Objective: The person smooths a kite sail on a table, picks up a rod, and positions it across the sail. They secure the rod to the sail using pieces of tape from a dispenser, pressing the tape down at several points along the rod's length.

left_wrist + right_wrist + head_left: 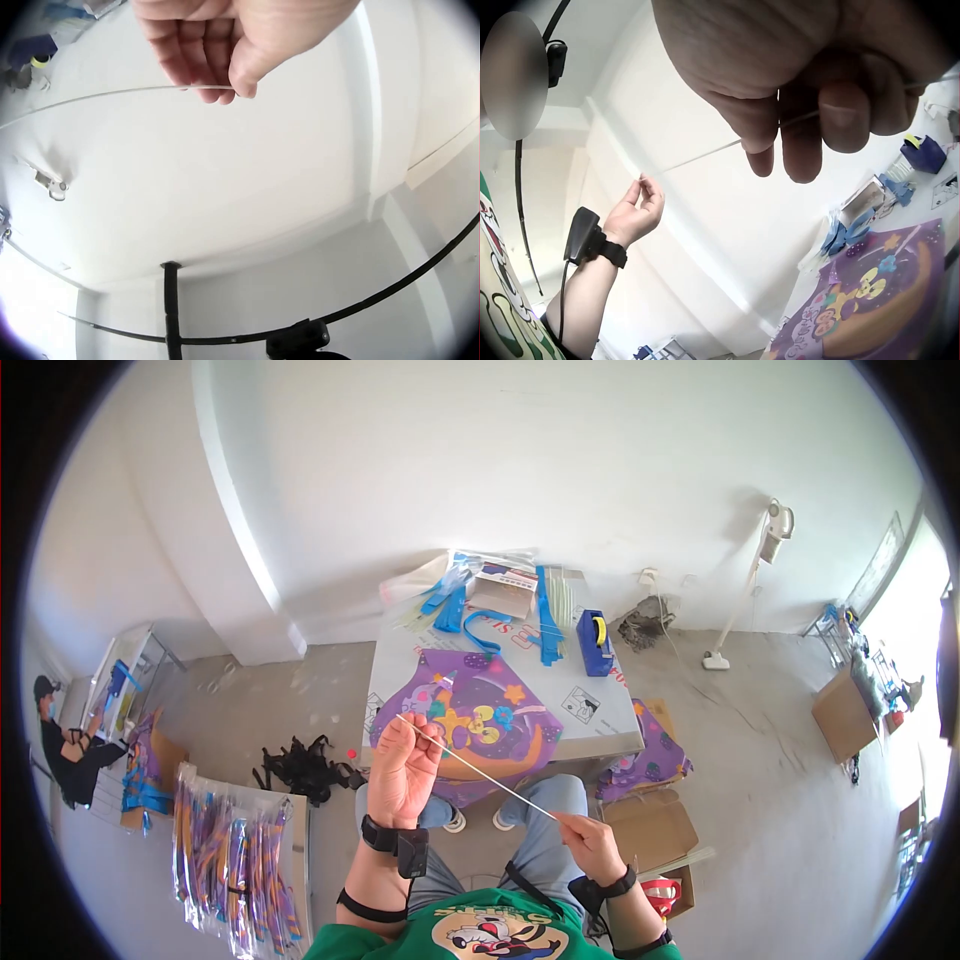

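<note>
A thin white stick stretches diagonally between the two hands, above the near edge of the table. My left hand pinches its upper end between thumb and fingers; in the left wrist view the thumb of that hand presses the stick's tip. Lower and to the right, my right hand grips the other end, and in the right wrist view the stick passes under the fingers of this hand. Beyond the hands, a purple printed cloth with cartoon figures lies on the table and hangs over its front edge.
On the table are blue strips, a box and a blue tape dispenser. Plastic-wrapped printed pieces lie at lower left. An open cardboard box stands at right. A person sits far left.
</note>
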The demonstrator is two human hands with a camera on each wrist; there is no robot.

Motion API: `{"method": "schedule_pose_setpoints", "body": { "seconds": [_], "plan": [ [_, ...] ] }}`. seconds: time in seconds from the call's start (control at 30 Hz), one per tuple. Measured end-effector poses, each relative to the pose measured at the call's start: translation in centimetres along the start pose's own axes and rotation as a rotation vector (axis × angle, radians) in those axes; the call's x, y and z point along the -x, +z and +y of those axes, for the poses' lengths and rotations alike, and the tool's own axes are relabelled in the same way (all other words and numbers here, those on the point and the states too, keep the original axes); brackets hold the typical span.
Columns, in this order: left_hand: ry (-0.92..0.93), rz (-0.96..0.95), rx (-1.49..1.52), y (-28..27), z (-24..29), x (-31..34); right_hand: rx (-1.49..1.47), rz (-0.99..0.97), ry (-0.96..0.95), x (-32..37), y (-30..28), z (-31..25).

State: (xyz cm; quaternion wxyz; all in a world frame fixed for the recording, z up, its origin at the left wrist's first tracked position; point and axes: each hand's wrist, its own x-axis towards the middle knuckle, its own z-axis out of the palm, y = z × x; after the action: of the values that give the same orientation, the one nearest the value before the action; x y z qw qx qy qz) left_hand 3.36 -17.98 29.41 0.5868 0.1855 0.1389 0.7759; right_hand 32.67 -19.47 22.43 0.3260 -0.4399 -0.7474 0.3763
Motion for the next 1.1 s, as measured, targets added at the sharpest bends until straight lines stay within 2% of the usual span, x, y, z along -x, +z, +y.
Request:
{"method": "schedule_pose_setpoints", "body": {
  "seconds": [0.2,0.27,0.33,0.4,0.47,0.53,0.6,0.67,0.73,0.8,0.9,0.97,1.03,1.1],
  "plan": [
    [0.001,-0.006,-0.152,-0.4,-1.8,0.4,-0.069,-0.033,-0.013,-1.5,1.4,-1.7],
    [-0.015,-0.019,-0.224,-0.2,-3.0,1.1,-0.139,-0.021,-0.086,-3.0,2.1,-3.1],
    [-0.147,-0.017,-0.411,0.1,-4.0,2.0,-0.135,-0.026,-0.113,-4.8,2.7,-4.9],
    [-0.162,-0.017,-0.477,0.1,-4.3,2.6,-0.140,-0.031,-0.134,-6.4,2.7,-6.4],
    [0.034,0.011,-0.488,-0.2,-3.9,2.8,-0.089,0.019,-0.300,-8.0,2.4,-7.8],
    [0.078,0.053,-0.466,-1.5,-2.0,2.5,-0.226,0.022,-0.459,-9.5,0.3,-8.5],
    [0.281,0.087,-0.469,-2.7,0.3,2.0,-1.123,-0.173,-0.349,-9.8,-3.0,-11.7],
    [0.309,0.112,-0.485,-2.6,2.1,2.4,-1.433,-0.284,-0.534,-9.5,-6.4,-16.3],
    [0.340,0.131,-0.495,-3.0,3.2,2.7,-1.712,-0.361,-0.525,-7.9,-9.3,-20.6],
    [0.398,0.183,-0.493,-4.0,3.4,3.1,-1.832,-0.458,-0.493,-7.3,-11.3,-24.1],
    [0.387,0.147,-0.496,-3.8,2.8,2.7,-1.766,-0.462,-0.584,-8.4,-12.7,-23.5],
    [0.379,0.204,-0.493,-2.5,2.6,4.7,-1.777,-0.459,-0.577,-8.6,-12.3,-23.7],
    [0.421,0.282,-0.505,-1.4,2.3,3.8,-1.749,-0.495,-0.621,-9.5,-12.5,-24.4],
    [0.393,0.247,-0.490,-2.9,2.8,3.6,-1.741,-0.518,-0.660,-10.0,-12.6,-24.6]
  ]
}}
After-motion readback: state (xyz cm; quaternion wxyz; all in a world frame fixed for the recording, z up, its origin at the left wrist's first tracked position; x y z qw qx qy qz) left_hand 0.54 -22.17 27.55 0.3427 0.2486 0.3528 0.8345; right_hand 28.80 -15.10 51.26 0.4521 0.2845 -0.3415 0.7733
